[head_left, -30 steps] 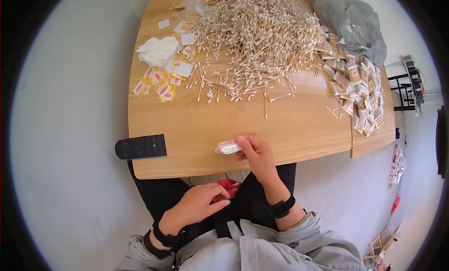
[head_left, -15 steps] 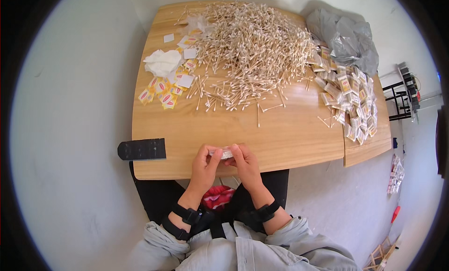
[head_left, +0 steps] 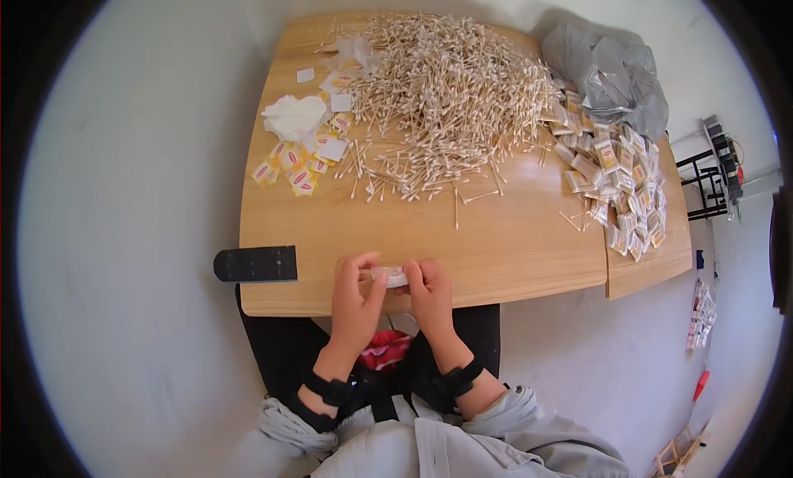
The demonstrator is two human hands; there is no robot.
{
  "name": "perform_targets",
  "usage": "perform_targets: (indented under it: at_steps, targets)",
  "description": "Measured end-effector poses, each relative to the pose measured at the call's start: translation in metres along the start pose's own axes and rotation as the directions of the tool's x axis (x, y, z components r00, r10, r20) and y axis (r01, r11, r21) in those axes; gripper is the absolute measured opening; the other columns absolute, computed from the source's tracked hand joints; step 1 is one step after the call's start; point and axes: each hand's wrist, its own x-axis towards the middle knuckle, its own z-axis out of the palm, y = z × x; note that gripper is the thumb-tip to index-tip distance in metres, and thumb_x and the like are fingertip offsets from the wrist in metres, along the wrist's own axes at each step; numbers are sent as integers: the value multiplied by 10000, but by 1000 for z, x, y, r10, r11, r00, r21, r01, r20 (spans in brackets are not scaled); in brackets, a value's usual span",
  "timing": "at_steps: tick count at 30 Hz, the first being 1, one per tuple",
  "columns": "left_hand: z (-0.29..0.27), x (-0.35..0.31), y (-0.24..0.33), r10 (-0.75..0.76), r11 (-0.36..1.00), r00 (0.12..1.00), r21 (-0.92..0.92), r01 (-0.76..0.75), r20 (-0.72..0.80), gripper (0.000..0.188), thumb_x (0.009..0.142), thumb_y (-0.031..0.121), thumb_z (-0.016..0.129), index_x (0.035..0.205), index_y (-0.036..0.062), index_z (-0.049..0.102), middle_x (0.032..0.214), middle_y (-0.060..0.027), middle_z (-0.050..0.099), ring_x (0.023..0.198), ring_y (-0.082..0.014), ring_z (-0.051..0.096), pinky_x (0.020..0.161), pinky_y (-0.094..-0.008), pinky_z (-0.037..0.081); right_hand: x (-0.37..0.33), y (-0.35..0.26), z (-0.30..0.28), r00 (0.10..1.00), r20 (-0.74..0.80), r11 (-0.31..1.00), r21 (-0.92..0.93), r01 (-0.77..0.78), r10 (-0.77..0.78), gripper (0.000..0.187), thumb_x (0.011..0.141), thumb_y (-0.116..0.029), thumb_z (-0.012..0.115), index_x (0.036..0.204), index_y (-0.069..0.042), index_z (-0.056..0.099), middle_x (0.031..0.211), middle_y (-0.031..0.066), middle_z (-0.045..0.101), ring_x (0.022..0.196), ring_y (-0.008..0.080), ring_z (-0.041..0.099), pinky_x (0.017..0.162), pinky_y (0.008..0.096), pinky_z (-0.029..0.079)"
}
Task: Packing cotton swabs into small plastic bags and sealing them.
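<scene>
Just over the table's near edge, a small clear packet of cotton swabs [head_left: 390, 277] with white ends showing is held between both hands. My right hand [head_left: 429, 290] pinches its right end between thumb and bent fingers. My left hand [head_left: 355, 300] is at the other end, its thumb against the packet and its fingers curled around behind, the index finger raised a little. Farther off lies a big heap of loose cotton swabs [head_left: 446, 98]. Finished-looking packets [head_left: 619, 168] with yellow-and-white cards are piled to the right.
Yellow-and-white cards [head_left: 289, 158] and a crumpled white tissue [head_left: 295, 117] lie at the left. A black flat block [head_left: 258, 263] overhangs the table's left edge. Behind the packets sits a grey plastic bag [head_left: 607, 69]. The wooden tabletop [head_left: 520, 247] has a seam on the right.
My left fingers have loosened and lifted from the packet's top, baring more of its left side. My right hand keeps its pinch. The view has shifted slightly.
</scene>
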Motion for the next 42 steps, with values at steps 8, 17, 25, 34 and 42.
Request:
perform_targets:
  at_steps: [8, 17, 25, 34, 42]
  targets:
    - [-21, -2, 17, 319, 682, 886, 568, -461, 337, 265, 734, 50, 704, 995, 58, 658, 964, -108, 615, 917, -312, 578, 823, -375, 453, -8, -20, -7, 964, 134, 856, 445, -264, 228, 176, 951, -130, 535, 1034, 0, 620, 812, 98, 553, 672, 149, 578, 588, 267, 463]
    - [-22, 5, 15, 242, 825, 914, 427, -370, 325, 252, 761, 23, 702, 1006, 29, 647, 915, -101, 611, 712, -255, 620, 622, -306, 511, -5, -41, -35, 892, 287, 845, -314, 433, -350, 287, 776, 4, 696, 1050, -76, 671, 927, 71, 557, 656, 149, 588, 556, 253, 456]
    - [-30, 7, 3, 116, 947, 947, 254, -197, 299, 247, 779, 48, 715, 1022, 34, 672, 872, -92, 637, 721, -191, 629, 630, -274, 500, -11, -46, -28, 912, 221, 827, -387, 408, -347, 225, 751, -29, 726, 966, -77, 681, 845, 76, 568, 625, 202, 592, 580, 311, 477]
    - [-26, 17, 13, 173, 904, 964, 356, -237, 202, 316, 781, 65, 723, 1077, 13, 627, 851, -61, 622, 686, -151, 609, 614, -269, 485, 1, -51, -28, 942, 201, 858, -394, 330, -269, 170, 813, -107, 705, 973, -69, 660, 862, 54, 592, 653, 172, 600, 590, 303, 469]
    - [10, -12, 52, -162, 959, 984, -225, 174, 70, 310, 793, 30, 720, 1047, -15, 546, 890, -52, 569, 769, -125, 567, 627, -288, 466, -22, -31, -20, 824, 533, 328, 757, -565, 190, 337, 973, -181, 531, 1294, -104, 464, 961, -23, 598, 822, 56, 553, 635, 204, 428]
